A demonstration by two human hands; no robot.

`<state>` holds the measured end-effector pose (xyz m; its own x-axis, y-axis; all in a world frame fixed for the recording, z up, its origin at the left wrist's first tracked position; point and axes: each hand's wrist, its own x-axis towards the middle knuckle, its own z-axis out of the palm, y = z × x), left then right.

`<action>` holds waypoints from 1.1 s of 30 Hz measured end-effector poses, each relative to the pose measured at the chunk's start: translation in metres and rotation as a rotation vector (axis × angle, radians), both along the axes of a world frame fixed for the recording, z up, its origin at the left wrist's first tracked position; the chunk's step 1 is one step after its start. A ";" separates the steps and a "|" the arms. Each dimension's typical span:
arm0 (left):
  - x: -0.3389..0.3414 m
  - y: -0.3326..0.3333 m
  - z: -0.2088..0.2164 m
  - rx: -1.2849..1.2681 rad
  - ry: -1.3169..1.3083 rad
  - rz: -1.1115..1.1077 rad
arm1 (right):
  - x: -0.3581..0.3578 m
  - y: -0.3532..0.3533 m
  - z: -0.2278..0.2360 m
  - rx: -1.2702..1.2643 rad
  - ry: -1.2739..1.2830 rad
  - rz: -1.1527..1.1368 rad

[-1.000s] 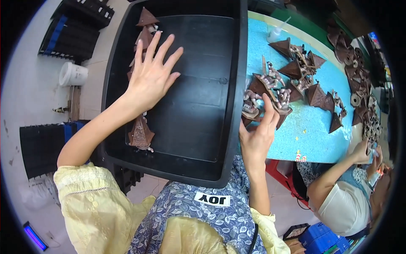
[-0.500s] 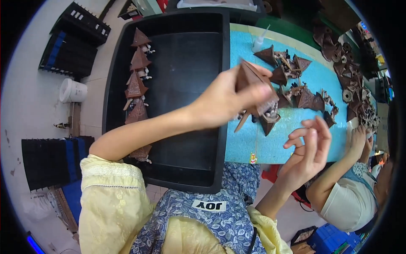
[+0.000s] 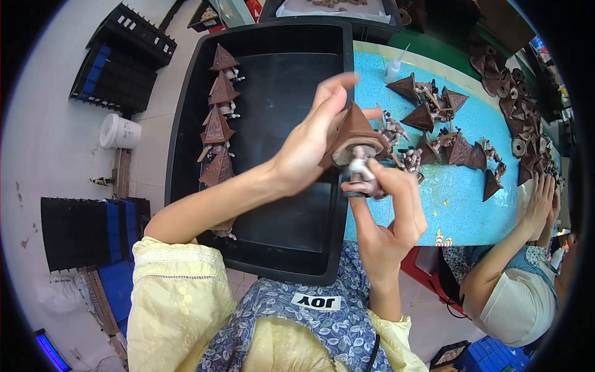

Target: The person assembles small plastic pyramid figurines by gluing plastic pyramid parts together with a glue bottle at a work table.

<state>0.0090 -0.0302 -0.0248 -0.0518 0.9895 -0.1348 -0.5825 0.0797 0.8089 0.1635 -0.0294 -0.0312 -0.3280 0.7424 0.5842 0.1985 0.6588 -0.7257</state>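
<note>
In front of me is a small figurine (image 3: 354,137) with a brown pointed, pyramid-shaped roof and a pale figure under it. My right hand (image 3: 392,226) pinches its lower part between thumb and fingers; that end is blurred. My left hand (image 3: 299,147) is beside and behind the roof with its fingers spread, one of them passing behind the peak. Several similar brown-roofed figurines (image 3: 218,125) form a column along the left side of a black tray (image 3: 348,68). More roofed pieces (image 3: 458,150) lie on the blue table mat (image 3: 462,208) to the right.
A clear squeeze bottle (image 3: 392,69) stands at the mat's far edge. Brown parts (image 3: 519,147) are heaped at the far right, where a co-worker's hands (image 3: 540,201) work. Black crates (image 3: 93,229) and a white bucket (image 3: 121,131) are on the floor at left.
The figurine has come down and toward me, its underside turned to view. My right hand has moved up and taken hold of it, while my left hand's fingers have opened.
</note>
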 end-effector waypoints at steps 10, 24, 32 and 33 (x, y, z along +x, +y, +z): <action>-0.016 -0.025 0.023 -0.008 0.313 -0.107 | -0.015 -0.017 -0.008 0.007 0.118 0.015; -0.163 0.072 -0.060 -0.692 2.241 0.105 | 0.026 0.011 -0.050 -0.049 -0.577 -0.449; -0.105 0.037 0.014 0.228 2.046 0.210 | 0.053 0.021 -0.052 -0.617 0.092 -0.296; -0.078 0.033 0.028 0.526 1.928 0.133 | 0.053 0.018 -0.037 -0.620 0.108 -0.261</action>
